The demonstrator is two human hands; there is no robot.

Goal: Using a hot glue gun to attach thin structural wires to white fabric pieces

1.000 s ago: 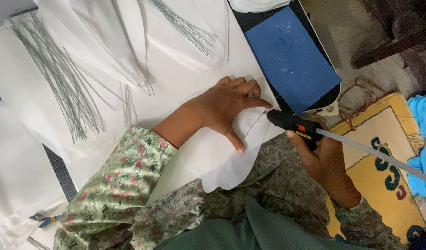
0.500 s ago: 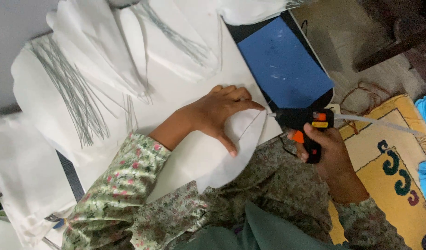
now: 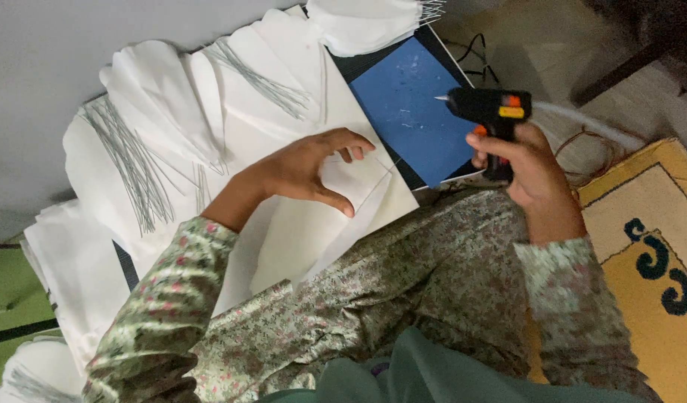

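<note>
Here your two hands work over one blue mat (image 3: 411, 108), the landmark for what follows. Your right hand (image 3: 534, 168) is closed around the grip of one black glue gun (image 3: 487, 112) with an orange and yellow patch on its top. The gun sits at the right edge of the blue mat, its body above the fist and its metal nozzle pointing left over the mat's blue surface. One pale cord (image 3: 594, 127) trails from the back of the gun, away from the mat to the right.

Your left hand (image 3: 306, 172) lies left of the blue mat, fingers spread and curled, palm down on one curved white sheet (image 3: 314, 224); it presses on the sheet and clasps nothing. That sheet's right edge reaches just short of the mat's lower left corner. So the glue gun and the pressed sheet are well apart, with the mat between them.

Further left of the mat lie several white petal-shaped pieces (image 3: 157, 97), stacked and overlapping; an exact count cannot be made. Three bundles of thin grey wires (image 3: 127, 160) show on them. Right of the mat, one yellow rug (image 3: 650, 246) with dark curls covers the floor.
</note>
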